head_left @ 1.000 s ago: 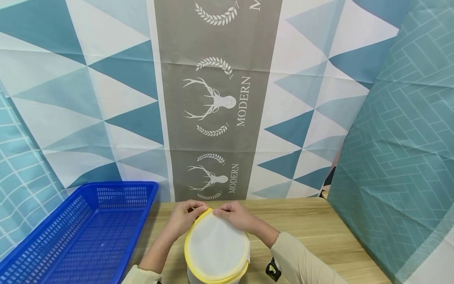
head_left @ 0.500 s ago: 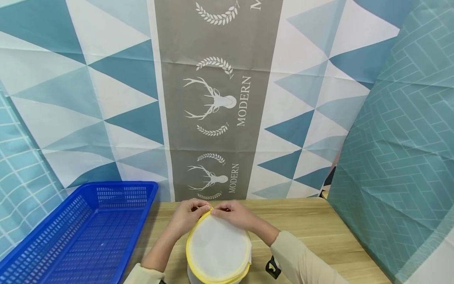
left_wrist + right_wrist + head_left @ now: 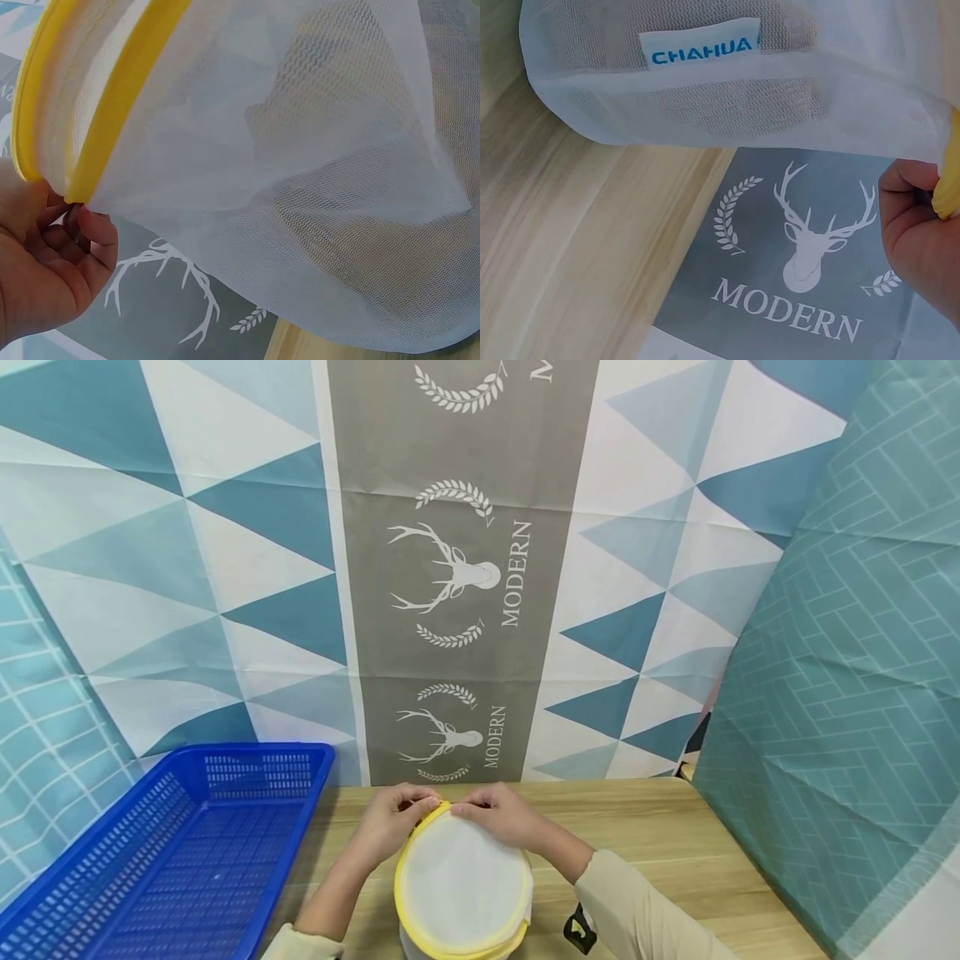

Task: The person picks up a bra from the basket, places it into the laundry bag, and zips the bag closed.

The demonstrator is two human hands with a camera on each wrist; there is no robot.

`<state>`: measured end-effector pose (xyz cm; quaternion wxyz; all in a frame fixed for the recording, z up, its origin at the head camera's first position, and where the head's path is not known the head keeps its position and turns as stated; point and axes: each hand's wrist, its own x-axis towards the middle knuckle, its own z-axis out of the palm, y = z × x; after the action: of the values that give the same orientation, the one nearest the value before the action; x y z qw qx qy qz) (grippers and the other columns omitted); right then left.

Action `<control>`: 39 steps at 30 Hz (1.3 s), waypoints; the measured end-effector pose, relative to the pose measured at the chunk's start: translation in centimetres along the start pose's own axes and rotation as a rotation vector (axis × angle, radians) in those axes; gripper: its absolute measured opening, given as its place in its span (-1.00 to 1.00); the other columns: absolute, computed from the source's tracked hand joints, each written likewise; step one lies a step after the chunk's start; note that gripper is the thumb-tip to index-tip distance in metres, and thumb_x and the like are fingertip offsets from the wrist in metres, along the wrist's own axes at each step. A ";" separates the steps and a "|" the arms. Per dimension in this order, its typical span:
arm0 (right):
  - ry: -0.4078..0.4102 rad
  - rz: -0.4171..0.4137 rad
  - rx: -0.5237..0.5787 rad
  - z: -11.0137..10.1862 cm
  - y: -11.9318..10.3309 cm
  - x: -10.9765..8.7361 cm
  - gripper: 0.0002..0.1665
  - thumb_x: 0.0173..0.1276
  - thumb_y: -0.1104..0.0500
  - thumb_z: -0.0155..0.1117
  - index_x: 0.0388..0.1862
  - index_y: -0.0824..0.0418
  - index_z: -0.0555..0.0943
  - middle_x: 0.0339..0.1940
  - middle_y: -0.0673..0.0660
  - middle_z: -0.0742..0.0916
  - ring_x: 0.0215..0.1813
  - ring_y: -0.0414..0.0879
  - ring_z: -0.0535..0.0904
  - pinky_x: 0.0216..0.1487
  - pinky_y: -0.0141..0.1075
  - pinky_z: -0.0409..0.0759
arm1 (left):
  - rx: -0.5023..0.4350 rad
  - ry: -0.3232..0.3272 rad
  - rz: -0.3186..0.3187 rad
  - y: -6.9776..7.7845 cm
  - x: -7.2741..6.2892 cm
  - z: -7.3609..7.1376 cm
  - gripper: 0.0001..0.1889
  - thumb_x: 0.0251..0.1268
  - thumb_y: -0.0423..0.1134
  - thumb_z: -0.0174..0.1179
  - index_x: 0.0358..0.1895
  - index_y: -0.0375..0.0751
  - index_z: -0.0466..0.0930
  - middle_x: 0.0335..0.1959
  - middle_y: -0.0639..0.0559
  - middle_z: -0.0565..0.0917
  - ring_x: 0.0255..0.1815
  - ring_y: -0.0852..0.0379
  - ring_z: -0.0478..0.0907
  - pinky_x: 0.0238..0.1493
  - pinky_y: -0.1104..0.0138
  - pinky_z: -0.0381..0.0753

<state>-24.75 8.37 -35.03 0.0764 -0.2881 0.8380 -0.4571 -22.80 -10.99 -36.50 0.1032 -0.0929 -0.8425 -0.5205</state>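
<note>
A white mesh laundry bag [image 3: 463, 885] with a round top and yellow zipper trim [image 3: 124, 105] stands upright in front of me. At the far side of its top, my left hand [image 3: 384, 828] pinches the yellow edge between thumb and fingers. Just right of it, my right hand [image 3: 504, 817] pinches the same rim, thumb on the white top. Through the mesh in the left wrist view, something tan shows inside. A white label [image 3: 701, 45] reading CHAHUA is on the bag's side. The fingertips and zipper pull are mostly hidden.
On the left lies a large blue plastic basket [image 3: 324, 768] with perforated walls. The bag stands on a wood-grain table [image 3: 660, 860]. Patterned cloth [image 3: 450, 635] hangs behind the table's back edge, and a green sheet [image 3: 840, 693] closes off the right side.
The bag's top has shifted slightly to the right. My left hand moved a little right and then back, while both hands stay at the far rim.
</note>
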 end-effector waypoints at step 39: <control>-0.102 0.017 0.004 -0.2 -0.2 0.0 -0.69 0.43 0.05 0.07 -0.22 0.20 0.69 -0.49 0.09 0.69 -0.58 -0.24 0.54 -0.54 -0.39 0.55 | -0.096 -0.075 0.011 -0.1 -0.1 0.0 -0.86 0.25 -0.24 0.19 -0.30 -0.21 0.71 -0.37 -0.05 0.70 -0.44 0.24 0.52 -0.43 0.45 0.53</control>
<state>-24.75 8.43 -34.80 0.1233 -0.3035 0.8346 -0.4428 -22.73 -11.03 -36.62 0.0699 -0.1217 -0.8194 -0.5558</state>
